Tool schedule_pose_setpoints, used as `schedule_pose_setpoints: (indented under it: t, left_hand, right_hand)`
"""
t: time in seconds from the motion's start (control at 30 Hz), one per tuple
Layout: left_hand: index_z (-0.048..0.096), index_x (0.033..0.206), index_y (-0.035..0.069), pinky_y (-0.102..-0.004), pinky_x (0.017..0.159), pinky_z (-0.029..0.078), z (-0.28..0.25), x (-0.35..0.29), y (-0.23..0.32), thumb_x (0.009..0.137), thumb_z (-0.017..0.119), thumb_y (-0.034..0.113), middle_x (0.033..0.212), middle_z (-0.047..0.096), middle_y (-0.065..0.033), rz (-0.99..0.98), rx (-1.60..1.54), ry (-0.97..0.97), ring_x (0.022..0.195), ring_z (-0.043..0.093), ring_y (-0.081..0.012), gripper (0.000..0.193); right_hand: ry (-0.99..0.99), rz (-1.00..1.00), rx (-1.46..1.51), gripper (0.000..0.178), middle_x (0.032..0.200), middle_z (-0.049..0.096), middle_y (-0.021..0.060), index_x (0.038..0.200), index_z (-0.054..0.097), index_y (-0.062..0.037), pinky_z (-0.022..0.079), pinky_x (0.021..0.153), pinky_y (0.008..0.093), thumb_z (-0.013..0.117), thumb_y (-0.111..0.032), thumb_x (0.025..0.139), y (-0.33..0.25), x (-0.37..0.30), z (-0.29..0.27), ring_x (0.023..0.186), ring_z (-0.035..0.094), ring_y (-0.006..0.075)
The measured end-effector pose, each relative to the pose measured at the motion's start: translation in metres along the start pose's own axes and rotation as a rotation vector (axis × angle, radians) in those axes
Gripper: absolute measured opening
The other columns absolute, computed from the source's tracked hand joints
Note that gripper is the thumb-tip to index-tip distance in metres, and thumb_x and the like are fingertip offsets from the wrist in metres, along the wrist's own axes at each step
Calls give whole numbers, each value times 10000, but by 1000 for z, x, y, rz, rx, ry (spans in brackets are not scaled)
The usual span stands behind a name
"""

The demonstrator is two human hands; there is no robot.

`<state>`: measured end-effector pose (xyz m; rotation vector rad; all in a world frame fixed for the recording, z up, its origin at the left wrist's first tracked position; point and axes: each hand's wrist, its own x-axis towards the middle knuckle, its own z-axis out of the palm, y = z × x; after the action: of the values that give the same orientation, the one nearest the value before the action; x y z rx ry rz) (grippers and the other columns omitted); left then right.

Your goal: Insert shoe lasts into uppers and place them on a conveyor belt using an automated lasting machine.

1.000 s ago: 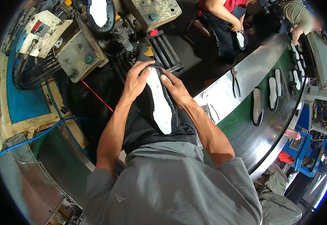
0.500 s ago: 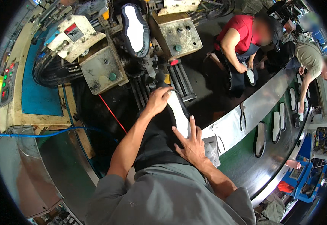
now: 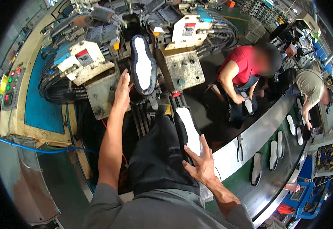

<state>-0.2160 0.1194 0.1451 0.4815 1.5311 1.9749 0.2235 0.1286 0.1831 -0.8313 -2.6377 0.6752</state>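
Note:
A black shoe upper with a white insole facing up sits sole-up in the machine in front of me. Beside its left edge is my left hand, fingers stretched out and holding nothing. Whether it touches the machine is hard to tell. A second black shoe upper, also with its white sole side up, lies along my right leg. My right hand grips its near end, fingers spread over the sole and the edge; the underside is hidden.
Grey control boxes flank the machine. At right, a curved metal ledge with pliers borders a green conveyor carrying several shoe uppers. Two co-workers handle shoes beyond. A blue hose crosses at left.
My left hand has let go of the shoe upper on my leg and moved up to the machine. My right hand still holds that shoe. The view has tilted up toward the machine.

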Motion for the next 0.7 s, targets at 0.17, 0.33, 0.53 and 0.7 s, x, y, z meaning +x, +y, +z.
schedule_pose_setpoints:
  t: [0.17, 0.33, 0.53, 0.7]
  left_hand:
    - [322, 1725, 113, -445, 1237, 428, 4, 55, 26, 1091, 676, 444, 1690, 456, -115, -57, -211, -250, 1498, 494, -274, 798]
    - [283, 1746, 107, -437, 1187, 482, 3, 16, 49, 1100, 616, 265, 1636, 518, -134, -24, -254, -248, 1432, 573, -275, 744]
    - [206, 1741, -6, -458, 1230, 434, -33, -146, 90, 978, 714, 563, 1701, 415, -187, 333, -37, -182, 1510, 508, -333, 1079]
    - [262, 1700, -28, -489, 1118, 541, -2, -248, 140, 784, 903, 537, 1548, 530, -268, 148, -72, 75, 1367, 615, -399, 1253]
  right_hand:
    - [85, -106, -2, 611, 1739, 236, 349, 1437, 746, -292, 539, 1101, 604, 866, -334, 839, -20, 80, -23, 1381, 526, 544]
    - [141, -241, -30, 664, 1745, 238, 337, 1491, 690, -340, 535, 1110, 593, 848, -342, 846, -47, 183, -35, 1340, 547, 551]
    - [148, -301, 22, 659, 1755, 219, 324, 1505, 672, -367, 589, 1006, 585, 821, -369, 864, -81, 294, 1, 1175, 602, 532]
    - [119, -246, 114, 642, 1769, 193, 297, 1498, 675, -385, 572, 1044, 595, 820, -378, 872, -78, 334, 49, 1205, 592, 541]
